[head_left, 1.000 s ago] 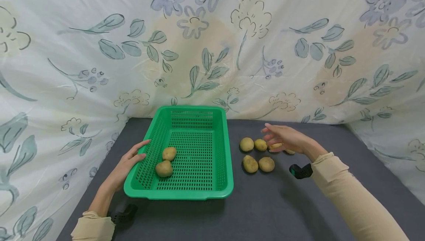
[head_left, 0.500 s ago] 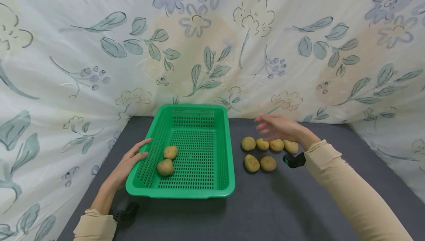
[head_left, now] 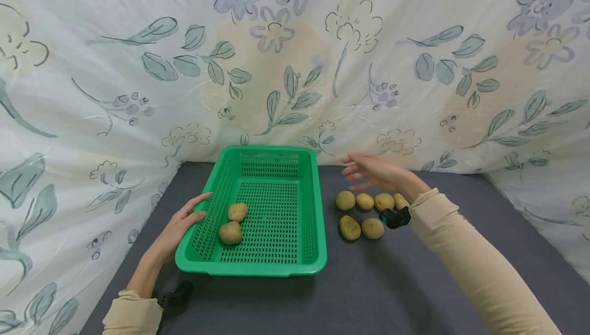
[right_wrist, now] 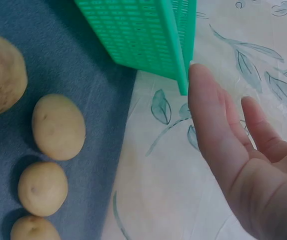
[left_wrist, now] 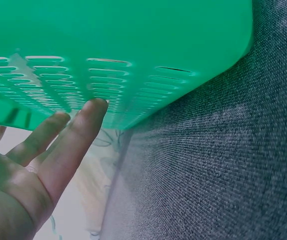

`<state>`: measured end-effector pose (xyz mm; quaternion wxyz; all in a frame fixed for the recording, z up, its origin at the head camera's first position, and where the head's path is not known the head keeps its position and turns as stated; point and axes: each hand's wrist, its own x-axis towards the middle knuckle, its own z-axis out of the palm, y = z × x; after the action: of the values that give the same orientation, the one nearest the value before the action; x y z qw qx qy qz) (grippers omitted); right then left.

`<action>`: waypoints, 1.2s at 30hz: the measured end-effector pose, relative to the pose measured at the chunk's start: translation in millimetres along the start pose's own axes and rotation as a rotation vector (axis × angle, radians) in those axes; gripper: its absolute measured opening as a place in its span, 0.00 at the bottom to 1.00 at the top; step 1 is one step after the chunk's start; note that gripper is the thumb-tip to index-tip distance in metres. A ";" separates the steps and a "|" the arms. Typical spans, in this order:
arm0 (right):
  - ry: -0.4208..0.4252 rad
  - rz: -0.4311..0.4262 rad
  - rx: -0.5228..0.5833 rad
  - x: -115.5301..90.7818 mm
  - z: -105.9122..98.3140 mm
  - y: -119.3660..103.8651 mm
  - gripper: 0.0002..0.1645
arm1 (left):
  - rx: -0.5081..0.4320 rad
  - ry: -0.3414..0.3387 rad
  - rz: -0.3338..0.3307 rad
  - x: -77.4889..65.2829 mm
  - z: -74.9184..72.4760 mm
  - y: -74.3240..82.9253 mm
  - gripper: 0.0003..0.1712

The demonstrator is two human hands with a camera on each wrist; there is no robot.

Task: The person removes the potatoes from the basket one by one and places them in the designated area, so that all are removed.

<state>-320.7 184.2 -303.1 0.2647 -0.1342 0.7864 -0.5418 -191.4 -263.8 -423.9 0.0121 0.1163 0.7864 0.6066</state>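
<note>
My left hand (head_left: 177, 227) rests at the left rim of a green plastic basket (head_left: 295, 269). Its upper fingers lie over the rim; in the left wrist view the lower fingers (left_wrist: 78, 137) extend fairly straight along the outside of the slotted wall. Two potatoes, one (head_left: 237, 212) behind the other (head_left: 230, 233), lie in the basket's left half. My right hand (head_left: 380, 172) hovers behind the potatoes right of the basket, holding nothing, its fingers extended and apart. Below it, a back row includes a round potato (head_left: 345, 200); two more potatoes, one (head_left: 350, 228) beside the other (head_left: 373, 228), lie in front.
A dark grey cloth (head_left: 359, 284) covers the tabletop. A floral sheet (head_left: 295, 58) hangs close behind the basket and along both sides. In the right wrist view the basket's near corner (right_wrist: 148, 40) stands close to the right fingertips. Both wrists wear black devices (head_left: 395, 217).
My right hand has moved left and a little farther back, towards the basket, uncovering the back-row potatoes. The left hand keeps its place on the rim. The potatoes lie as before.
</note>
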 end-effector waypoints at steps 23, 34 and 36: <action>-0.039 -0.034 0.090 31.2 38.5 -20.7 0.36 | -0.006 0.007 -0.017 -1.6 -0.3 0.9 0.31; -0.047 -0.020 0.135 44.8 57.4 -23.7 0.32 | 0.001 0.003 -0.012 0.5 -0.3 0.4 0.31; -0.048 -0.013 0.148 46.6 61.7 -24.5 0.31 | -0.003 0.001 -0.015 0.7 0.0 0.0 0.31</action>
<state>-326.2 103.6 -309.9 0.2891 -0.1322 0.7366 -0.5969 -192.1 -263.7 -423.8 0.0165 0.1102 0.7864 0.6076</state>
